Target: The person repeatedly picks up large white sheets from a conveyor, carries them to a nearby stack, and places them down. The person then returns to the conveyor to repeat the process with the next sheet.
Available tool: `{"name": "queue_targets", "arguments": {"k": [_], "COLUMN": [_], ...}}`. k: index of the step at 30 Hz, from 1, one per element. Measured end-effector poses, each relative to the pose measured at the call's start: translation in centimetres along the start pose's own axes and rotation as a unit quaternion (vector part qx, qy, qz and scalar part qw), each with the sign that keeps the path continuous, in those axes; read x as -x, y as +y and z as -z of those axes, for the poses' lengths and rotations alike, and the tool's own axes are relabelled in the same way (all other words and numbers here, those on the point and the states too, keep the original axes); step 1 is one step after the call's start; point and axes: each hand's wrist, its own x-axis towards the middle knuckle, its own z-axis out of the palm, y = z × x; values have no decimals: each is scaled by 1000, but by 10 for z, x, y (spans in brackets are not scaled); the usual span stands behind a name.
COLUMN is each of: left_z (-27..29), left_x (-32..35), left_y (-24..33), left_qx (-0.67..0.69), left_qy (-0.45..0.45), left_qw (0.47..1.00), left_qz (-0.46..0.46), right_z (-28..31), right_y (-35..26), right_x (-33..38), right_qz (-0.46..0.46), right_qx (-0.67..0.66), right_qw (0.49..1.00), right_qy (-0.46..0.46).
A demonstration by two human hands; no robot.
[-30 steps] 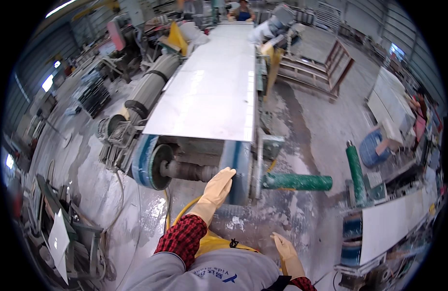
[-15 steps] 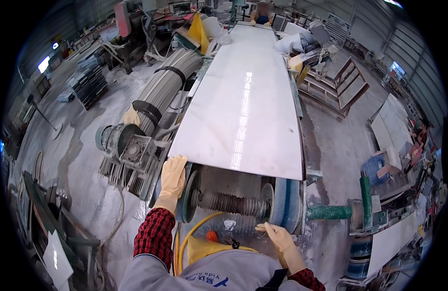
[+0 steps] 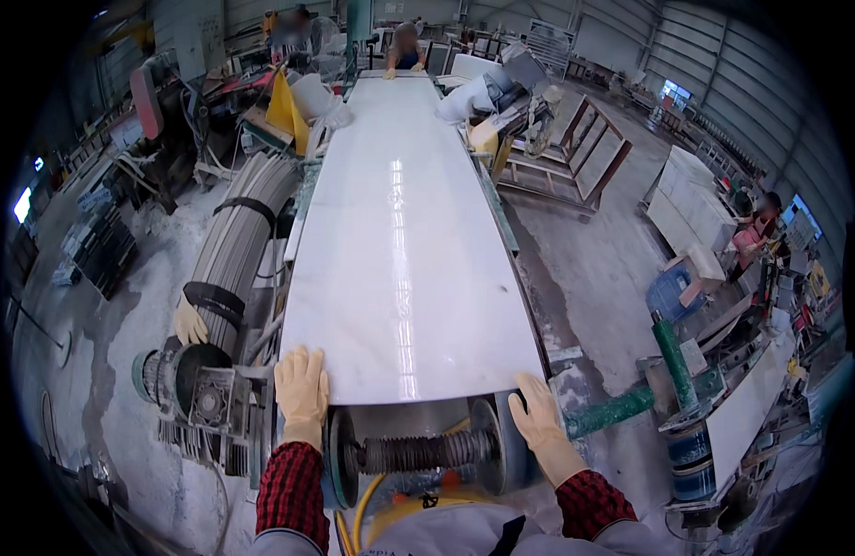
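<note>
A long white polished stone slab [image 3: 446,269] lies flat on a roller conveyor and runs away from me. My left hand [image 3: 301,394], in a cream rubber glove, rests on its near left corner with the fingers stretched forward. At the near right corner, my right hand [image 3: 540,424], in a matching glove, has its fingers extended against the edge and the thumb apart. Just below the slab's near edge, between my hands, a dark ribbed roller [image 3: 423,454] runs between two round end discs. Whatever my fingertips touch beneath the slab's edge is hidden.
Another person [image 3: 405,48] stands at the slab's far end, gloved hands on its edge. Left of the conveyor are a motor [image 3: 201,389] and a strapped bundle of grey strips [image 3: 247,222]. A green pipe [image 3: 611,412] juts out at right, before a brown metal frame [image 3: 576,157].
The slab's near edge appears closer to me and lower in view. My right hand has moved up onto its right corner. My left hand stays at the left corner. The view has shifted.
</note>
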Motion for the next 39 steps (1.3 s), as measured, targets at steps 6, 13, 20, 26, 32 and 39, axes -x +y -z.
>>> {"name": "queue_targets", "arguments": {"k": [6, 13, 20, 26, 32, 39], "left_z": [1, 10, 14, 11, 11, 15], "left_x": [0, 2, 2, 6, 7, 7], "left_y": [-1, 1, 2, 1, 2, 5], "left_qx": [-10, -4, 8, -23, 9, 34], "left_qy": [-19, -58, -51, -55, -26, 16], "left_qw": [1000, 998, 999, 998, 1000, 999], "left_qz": [3, 11, 8, 3, 0, -11], "right_z": [-44, -82, -95, -104, -72, -37], "right_y": [63, 92, 119, 128, 98, 48], "right_x": [-95, -174, -227, -205, -131, -49], "right_qz": [73, 98, 99, 93, 89, 58], "right_qx": [139, 119, 82, 118, 117, 127], "right_qw": [986, 988, 991, 988, 989, 990], "right_qy": [-49, 5, -44, -33, -10, 29]}}
